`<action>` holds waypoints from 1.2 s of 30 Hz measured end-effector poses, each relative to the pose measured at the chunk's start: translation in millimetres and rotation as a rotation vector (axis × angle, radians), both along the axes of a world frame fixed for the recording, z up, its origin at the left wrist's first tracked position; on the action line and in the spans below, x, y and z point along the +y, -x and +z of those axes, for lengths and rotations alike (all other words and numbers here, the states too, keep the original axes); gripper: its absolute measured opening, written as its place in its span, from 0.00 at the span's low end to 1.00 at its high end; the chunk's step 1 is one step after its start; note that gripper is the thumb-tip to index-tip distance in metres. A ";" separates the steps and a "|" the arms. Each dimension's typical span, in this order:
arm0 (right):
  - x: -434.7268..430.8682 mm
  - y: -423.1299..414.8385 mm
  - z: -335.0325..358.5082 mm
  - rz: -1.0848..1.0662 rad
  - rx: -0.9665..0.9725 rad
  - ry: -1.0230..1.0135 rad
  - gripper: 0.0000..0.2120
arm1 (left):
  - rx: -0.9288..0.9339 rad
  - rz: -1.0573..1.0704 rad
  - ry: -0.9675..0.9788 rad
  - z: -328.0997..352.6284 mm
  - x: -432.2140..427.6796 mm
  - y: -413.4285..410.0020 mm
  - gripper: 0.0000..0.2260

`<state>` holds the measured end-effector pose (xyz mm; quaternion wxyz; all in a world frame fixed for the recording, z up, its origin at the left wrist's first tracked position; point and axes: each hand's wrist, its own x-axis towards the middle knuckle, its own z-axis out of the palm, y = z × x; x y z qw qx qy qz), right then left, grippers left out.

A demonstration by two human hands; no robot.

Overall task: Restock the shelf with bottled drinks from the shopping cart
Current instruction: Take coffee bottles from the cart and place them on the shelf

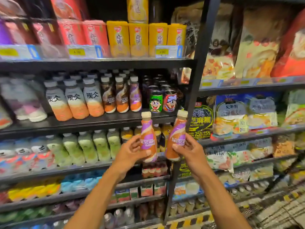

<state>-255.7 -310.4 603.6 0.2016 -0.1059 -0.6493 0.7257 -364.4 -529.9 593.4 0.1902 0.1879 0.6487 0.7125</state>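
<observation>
Head view, and two small Nescafé drinks held up before the shelving, one per hand. Left hand [130, 152] wrapped round the lower body of the left bottle [148, 138], thumb pressed across the front of the sleeve. Right hand [191, 149] clasping the right bottle [177, 138] in the same fashion, low on the body, cap leaning a touch to the right. Both bottles in the air, near each other but apart, caps level with the lip of the middle shelf [99, 120]. Up on that board, a matching purple-label bottle [135, 96] closing off the coffee row [115, 95], just beside the cartoon cans [162, 100]: very likely the lane to fill, with bare board showing in front of it. Down at the lower right, a wire grid [280, 210], probably the cart, too blurred to be sure. On handling: full plastic bottles by the look of them, modest in weight, stiff enough to take a firm squeeze, but with a glossy shrink sleeve, so probably slick. Tall and narrow too, so easy to topple among neighbours. Best taken round the wide lower body, as now, leaving the base free to land first.
</observation>
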 end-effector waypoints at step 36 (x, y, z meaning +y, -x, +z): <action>-58.3 249.2 39.8 -0.155 0.008 -0.612 0.15 | 0.051 0.176 0.015 9.6 -72.8 90.8 0.36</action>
